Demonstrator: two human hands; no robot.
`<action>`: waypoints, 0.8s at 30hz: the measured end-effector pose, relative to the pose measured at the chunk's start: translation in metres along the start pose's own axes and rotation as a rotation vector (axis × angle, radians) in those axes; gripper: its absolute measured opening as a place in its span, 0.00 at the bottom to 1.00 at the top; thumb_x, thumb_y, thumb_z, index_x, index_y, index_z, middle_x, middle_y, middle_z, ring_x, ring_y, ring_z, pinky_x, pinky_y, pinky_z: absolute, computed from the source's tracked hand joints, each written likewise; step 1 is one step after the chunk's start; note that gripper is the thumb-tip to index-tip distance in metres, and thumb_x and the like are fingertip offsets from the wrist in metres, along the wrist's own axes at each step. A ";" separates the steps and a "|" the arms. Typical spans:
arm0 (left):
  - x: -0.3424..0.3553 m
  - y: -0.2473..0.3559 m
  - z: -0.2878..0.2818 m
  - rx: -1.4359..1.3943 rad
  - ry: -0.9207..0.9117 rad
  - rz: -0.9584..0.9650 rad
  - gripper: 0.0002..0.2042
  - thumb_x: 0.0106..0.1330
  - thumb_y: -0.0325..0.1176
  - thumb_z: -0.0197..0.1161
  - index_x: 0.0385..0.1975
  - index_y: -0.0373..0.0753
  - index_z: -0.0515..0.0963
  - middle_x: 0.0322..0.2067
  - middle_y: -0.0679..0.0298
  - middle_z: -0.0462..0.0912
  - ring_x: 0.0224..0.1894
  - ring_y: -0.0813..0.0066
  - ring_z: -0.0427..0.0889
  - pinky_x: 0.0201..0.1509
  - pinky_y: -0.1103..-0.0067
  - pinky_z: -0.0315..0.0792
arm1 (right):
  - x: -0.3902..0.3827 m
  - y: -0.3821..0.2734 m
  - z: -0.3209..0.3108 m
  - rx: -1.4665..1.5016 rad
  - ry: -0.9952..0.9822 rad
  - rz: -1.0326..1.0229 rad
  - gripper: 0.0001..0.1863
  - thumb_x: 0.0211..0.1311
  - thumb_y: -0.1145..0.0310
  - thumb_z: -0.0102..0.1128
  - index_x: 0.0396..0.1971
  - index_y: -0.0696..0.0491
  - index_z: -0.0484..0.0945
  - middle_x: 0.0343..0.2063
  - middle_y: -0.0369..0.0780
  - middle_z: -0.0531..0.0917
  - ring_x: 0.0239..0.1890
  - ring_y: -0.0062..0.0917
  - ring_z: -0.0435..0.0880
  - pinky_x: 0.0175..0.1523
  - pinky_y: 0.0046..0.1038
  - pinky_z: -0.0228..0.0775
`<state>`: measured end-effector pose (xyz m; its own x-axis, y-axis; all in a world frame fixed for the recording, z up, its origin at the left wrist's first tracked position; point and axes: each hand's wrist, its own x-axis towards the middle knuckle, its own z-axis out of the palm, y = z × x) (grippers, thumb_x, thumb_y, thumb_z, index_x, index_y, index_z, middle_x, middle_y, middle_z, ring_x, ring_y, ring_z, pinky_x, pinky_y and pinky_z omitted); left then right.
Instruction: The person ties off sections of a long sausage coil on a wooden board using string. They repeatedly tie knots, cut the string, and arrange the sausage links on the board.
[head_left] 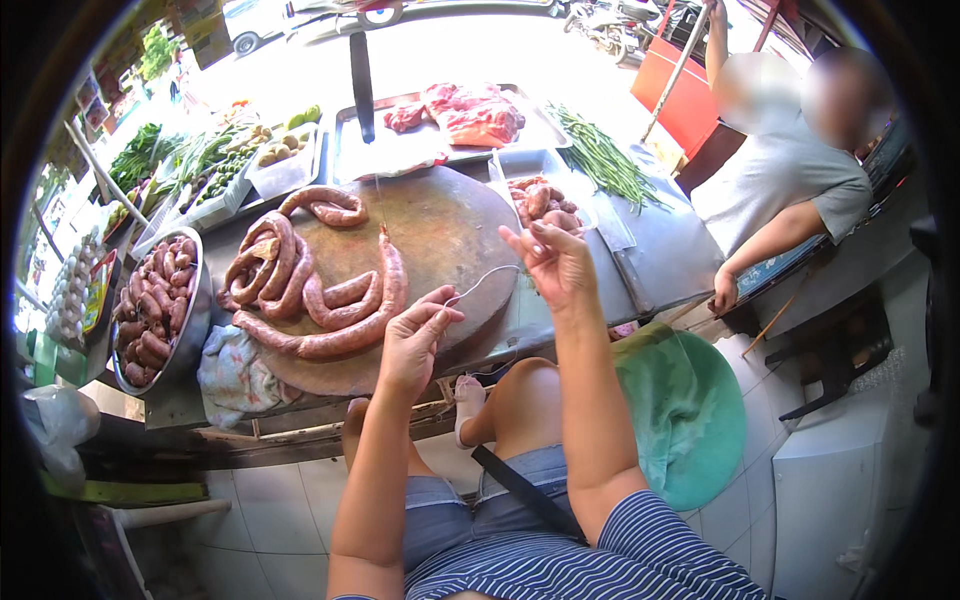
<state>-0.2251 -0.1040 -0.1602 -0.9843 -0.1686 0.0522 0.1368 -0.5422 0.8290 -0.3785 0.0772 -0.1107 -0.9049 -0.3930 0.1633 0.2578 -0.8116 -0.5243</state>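
Note:
A thin white string [488,276] runs between my two hands above the front right part of a round wooden chopping block [455,220]. My left hand [418,335] pinches one part of it between thumb and fingertips. My right hand [555,265], raised higher, has thumb and forefinger together at the other part, with its remaining fingers lifted. Just beyond my left hand, a long raw sausage [345,343] curves across the block, its tapered end pointing away from me. More sausage coils [285,265] lie in loops at the block's left.
A metal basin [205,320] of short sausages and a crumpled cloth [240,375] are left. Behind stand a dark-handled knife [362,90], a tray [545,128] of raw meat and long green beans [610,155]. A green round tub [715,420] and another person [780,180] are right.

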 end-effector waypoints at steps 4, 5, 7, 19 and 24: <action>0.007 0.007 -0.004 -0.071 -0.117 -0.046 0.07 0.69 0.25 0.60 0.36 0.26 0.82 0.61 0.50 0.72 0.59 0.65 0.76 0.62 0.76 0.69 | 0.008 0.033 -0.018 -0.246 0.302 0.034 0.15 0.53 0.87 0.60 0.20 0.50 0.67 0.19 0.32 0.72 0.20 0.18 0.73 0.51 0.39 0.81; 0.008 0.006 -0.003 -0.036 -0.110 -0.066 0.10 0.69 0.30 0.62 0.33 0.26 0.81 0.57 0.47 0.75 0.60 0.59 0.75 0.65 0.69 0.68 | 0.008 0.037 -0.022 -0.237 0.352 0.029 0.15 0.52 0.88 0.59 0.21 0.50 0.67 0.19 0.33 0.73 0.20 0.18 0.74 0.46 0.34 0.83; 0.009 0.006 -0.003 -0.040 -0.138 -0.058 0.11 0.69 0.31 0.63 0.35 0.26 0.82 0.56 0.47 0.76 0.58 0.58 0.77 0.64 0.68 0.71 | 0.006 0.043 -0.025 -0.239 0.342 0.006 0.15 0.51 0.89 0.60 0.21 0.51 0.68 0.19 0.32 0.73 0.21 0.17 0.76 0.40 0.26 0.81; 0.001 0.008 -0.009 -0.211 -0.138 -0.075 0.09 0.71 0.28 0.58 0.38 0.27 0.81 0.55 0.50 0.77 0.57 0.63 0.78 0.62 0.72 0.72 | -0.002 0.057 -0.011 -0.822 0.179 -0.115 0.15 0.44 0.83 0.70 0.20 0.49 0.72 0.20 0.32 0.77 0.18 0.13 0.71 0.25 0.17 0.63; 0.002 0.009 -0.011 -0.265 -0.182 -0.099 0.09 0.71 0.29 0.60 0.37 0.28 0.82 0.55 0.50 0.77 0.57 0.62 0.78 0.63 0.69 0.72 | 0.011 0.022 0.012 -0.550 0.255 0.051 0.13 0.52 0.84 0.65 0.21 0.51 0.71 0.19 0.34 0.78 0.22 0.23 0.82 0.29 0.22 0.77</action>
<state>-0.2248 -0.1182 -0.1585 -0.9948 0.0322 0.0969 0.0404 -0.7475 0.6631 -0.3786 0.0494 -0.1107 -0.9662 -0.2540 -0.0434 0.1518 -0.4251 -0.8923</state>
